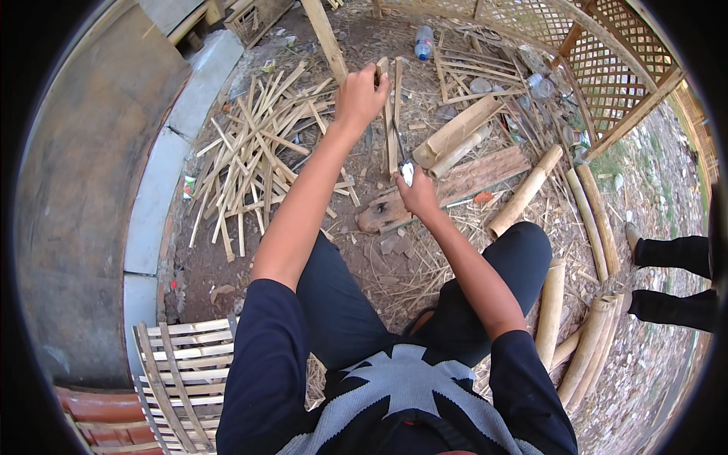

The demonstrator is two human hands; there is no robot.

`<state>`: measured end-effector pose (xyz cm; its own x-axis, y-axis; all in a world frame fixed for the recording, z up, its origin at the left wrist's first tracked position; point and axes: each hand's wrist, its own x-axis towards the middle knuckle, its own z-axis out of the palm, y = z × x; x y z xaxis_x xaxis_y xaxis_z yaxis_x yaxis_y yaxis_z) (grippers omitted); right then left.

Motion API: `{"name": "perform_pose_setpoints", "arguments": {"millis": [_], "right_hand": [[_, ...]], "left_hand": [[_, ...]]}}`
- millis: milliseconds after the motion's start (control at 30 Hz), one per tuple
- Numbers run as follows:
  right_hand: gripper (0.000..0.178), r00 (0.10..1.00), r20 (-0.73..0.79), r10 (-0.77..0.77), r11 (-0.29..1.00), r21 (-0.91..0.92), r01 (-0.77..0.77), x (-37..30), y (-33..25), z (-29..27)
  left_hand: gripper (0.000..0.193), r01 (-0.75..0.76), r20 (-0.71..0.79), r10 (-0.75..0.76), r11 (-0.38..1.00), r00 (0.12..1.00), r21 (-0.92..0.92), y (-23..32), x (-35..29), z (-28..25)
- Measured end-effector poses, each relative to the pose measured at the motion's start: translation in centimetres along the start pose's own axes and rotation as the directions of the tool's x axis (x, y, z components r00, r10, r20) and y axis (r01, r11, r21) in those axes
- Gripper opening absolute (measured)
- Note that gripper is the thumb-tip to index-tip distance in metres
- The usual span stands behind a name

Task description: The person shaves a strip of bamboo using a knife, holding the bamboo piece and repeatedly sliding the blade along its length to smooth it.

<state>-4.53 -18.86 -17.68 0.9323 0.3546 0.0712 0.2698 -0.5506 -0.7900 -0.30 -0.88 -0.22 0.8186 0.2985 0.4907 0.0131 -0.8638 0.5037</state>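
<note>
My left hand is closed around the upper end of a split bamboo strip, which stands roughly lengthwise in front of me. My right hand, lower and to the right, grips a knife by its pale handle. The dark, narrow blade points away from me, lying alongside the bamboo; whether it cuts into it I cannot tell. Just below, a worn wooden plank rests on the ground close to my right hand. Beyond it lie a split bamboo half and a bamboo piece.
A loose heap of bamboo strips spreads at left. Bamboo poles lie at right, near another person's legs. A plastic bottle and a lattice panel are farther off. A slatted bamboo frame stands at lower left.
</note>
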Motion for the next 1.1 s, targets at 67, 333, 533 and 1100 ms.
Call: {"name": "perform_pose_setpoints", "arguments": {"millis": [67, 333, 533, 1100], "right_hand": [[0.048, 1.000, 0.009, 0.013, 0.999, 0.037, -0.014, -0.2, 0.2, 0.2], [0.045, 0.999, -0.039, -0.032, 0.997, 0.064, 0.035, -0.3, 0.0, -0.4], [0.043, 0.997, -0.064, -0.039, 0.995, 0.093, 0.045, -0.7, -3.0, -2.0], [0.041, 0.996, -0.064, -0.060, 0.996, 0.067, 0.064, -0.5, -3.8, -2.8]], "left_hand": [[0.027, -0.004, -0.007, 0.004, 1.000, 1.000, 0.003, 0.1, -0.3, 0.0], [0.027, -0.023, -0.030, 0.023, 1.000, 0.999, -0.018, 0.0, -0.2, -0.1], [0.021, -0.192, -0.199, 0.176, 0.979, 0.964, -0.065, 1.4, -0.4, -2.0], [0.027, -0.091, -0.133, 0.082, 0.994, 0.988, -0.065, 0.0, -0.3, -1.3]]}}
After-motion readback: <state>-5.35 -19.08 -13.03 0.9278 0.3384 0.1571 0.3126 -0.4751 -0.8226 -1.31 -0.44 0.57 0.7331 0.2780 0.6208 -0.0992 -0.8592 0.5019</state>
